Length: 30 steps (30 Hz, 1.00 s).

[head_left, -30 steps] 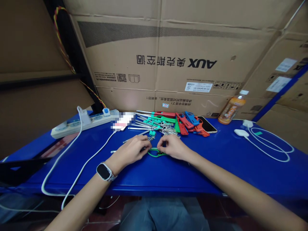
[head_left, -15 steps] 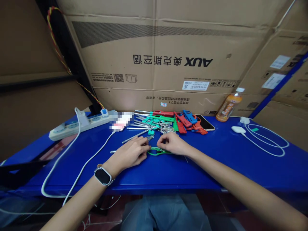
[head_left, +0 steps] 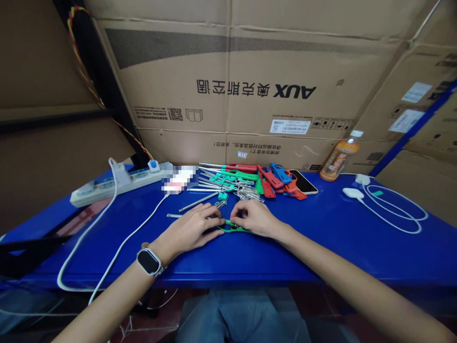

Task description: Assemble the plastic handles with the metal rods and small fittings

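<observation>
1. My left hand [head_left: 200, 225] has its fingers closed on the left end of a green handle [head_left: 235, 230]; my right hand [head_left: 255, 217] curls over the other end, its fingertips partly hidden, so I can't tell what they grip.
2. The handle sits low over the desk [head_left: 321, 233], between both hands; holding both ends probably stops it skating on that smooth top.
3. Silver tubes [head_left: 205, 184] lie heaped just beyond my knuckles, with red and blue handles [head_left: 282, 174] to their right, likely sorted by kind and kept reachable.
4. The cardboard wall [head_left: 160, 62] shuts off the back.
5. I have most room rightward, up to the white charger [head_left: 353, 193]; leftward, a white cable [head_left: 141, 219] runs near my forearm.
</observation>
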Tool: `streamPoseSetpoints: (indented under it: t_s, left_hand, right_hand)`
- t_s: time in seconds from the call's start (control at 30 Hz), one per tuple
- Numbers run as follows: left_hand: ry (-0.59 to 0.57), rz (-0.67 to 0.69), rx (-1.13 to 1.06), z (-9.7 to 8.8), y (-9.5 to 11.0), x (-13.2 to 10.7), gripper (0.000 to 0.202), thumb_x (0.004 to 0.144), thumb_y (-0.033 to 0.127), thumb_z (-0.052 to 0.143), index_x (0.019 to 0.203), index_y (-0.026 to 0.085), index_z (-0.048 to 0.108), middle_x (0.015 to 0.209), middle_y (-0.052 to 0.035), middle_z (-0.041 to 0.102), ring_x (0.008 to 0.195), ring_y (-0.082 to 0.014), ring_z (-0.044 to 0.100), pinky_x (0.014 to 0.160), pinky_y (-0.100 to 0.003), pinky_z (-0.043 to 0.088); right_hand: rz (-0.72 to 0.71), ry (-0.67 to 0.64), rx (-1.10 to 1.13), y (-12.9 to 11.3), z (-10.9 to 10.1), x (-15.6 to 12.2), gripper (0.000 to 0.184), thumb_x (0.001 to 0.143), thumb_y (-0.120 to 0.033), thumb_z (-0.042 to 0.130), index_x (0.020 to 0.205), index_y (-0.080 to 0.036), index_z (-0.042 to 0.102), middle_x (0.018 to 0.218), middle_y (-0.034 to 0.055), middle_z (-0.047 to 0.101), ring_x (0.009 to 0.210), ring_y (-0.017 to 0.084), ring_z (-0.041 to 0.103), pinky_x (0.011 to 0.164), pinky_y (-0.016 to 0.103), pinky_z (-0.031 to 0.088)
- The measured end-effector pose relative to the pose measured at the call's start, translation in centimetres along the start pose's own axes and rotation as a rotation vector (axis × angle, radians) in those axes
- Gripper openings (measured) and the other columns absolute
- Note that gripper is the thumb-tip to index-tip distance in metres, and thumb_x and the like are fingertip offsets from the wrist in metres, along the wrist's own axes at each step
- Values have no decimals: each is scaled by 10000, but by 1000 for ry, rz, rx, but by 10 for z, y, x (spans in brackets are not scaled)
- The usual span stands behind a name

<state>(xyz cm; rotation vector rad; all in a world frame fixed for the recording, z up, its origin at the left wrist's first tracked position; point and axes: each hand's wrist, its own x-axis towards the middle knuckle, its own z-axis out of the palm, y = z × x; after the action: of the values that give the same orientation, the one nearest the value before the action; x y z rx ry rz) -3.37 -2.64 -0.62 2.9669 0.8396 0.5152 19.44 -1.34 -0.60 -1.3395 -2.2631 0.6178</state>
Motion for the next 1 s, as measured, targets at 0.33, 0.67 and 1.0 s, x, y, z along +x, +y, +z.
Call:
streamPoseSetpoints:
  t_s: [0.33, 0.67, 1.0]
  left_hand:
    - [17, -78, -133, -1, 7, -1, 272, 979, 415, 519, 1080, 201, 653, 1047, -78, 611, 970, -215, 594, 871, -342, 489]
    - [46, -123, -99, 6, 7, -1, 215, 976, 373, 532, 1036, 194, 634, 1053, -74, 577, 974, -220, 584, 883, -351, 500]
    - [36, -137, -71, 6, 8, -3, 229, 975, 384, 531, 1004, 175, 620, 1039, -77, 570, 952, -220, 580, 851, -361, 508]
  right_hand:
    - [-97, 42, -143, -6, 0, -9, 47, 831, -219, 669, 820, -244, 707, 854, -43, 696, 691, 107, 586, 604, 240, 325]
    - [-429, 41, -497, -7, -7, -30, 308, 1009, -329, 441, 1170, -220, 679, 1079, 77, 661, 913, 175, 611, 679, 268, 423]
    - [-476, 6, -648, -5, 0, -32, 343, 1031, -310, 366, 1202, -181, 634, 1109, 106, 635, 960, 203, 605, 733, 299, 470]
